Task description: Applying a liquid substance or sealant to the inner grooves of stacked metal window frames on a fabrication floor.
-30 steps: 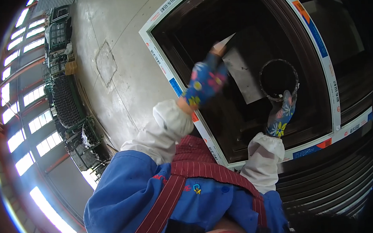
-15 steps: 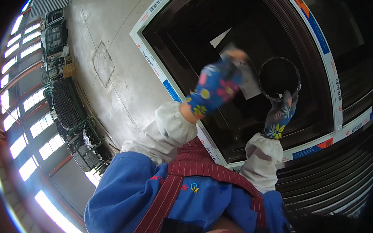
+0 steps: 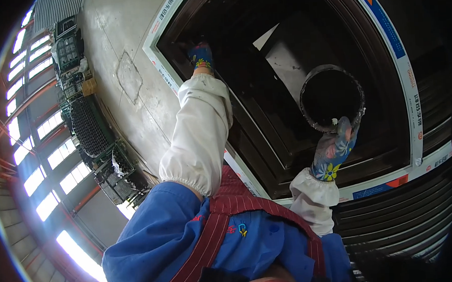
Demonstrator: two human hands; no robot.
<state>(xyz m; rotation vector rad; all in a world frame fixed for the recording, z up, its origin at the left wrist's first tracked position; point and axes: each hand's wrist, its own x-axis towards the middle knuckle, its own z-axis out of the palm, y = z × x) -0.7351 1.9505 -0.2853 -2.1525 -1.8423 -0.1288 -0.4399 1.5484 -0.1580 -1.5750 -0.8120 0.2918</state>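
A large dark brown door panel (image 3: 266, 144) lies flat in front of me, edged by a white film-wrapped frame (image 3: 157, 53). My left hand (image 3: 200, 55), in a blue flowered glove and a white sleeve cover, reaches far out to the panel's upper left part, next to the frame. Its fingers fade into the dark surface, so its grip is unclear. My right hand (image 3: 333, 149), gloved the same way, grips the near rim of a round black bucket (image 3: 308, 89) standing on the panel. A pale grey sheet (image 3: 284, 58) lies on the panel just beyond the bucket.
Grey concrete floor (image 3: 127, 80) runs along the left of the frame. Metal racks and stacked crates (image 3: 86, 124) stand further left under a row of bright windows. Dark ribbed panels (image 3: 406, 219) lie stacked at the lower right.
My left hand has left the pale sheet and swung far left and outward to the panel's upper left. My right hand has stayed on the bucket's rim.
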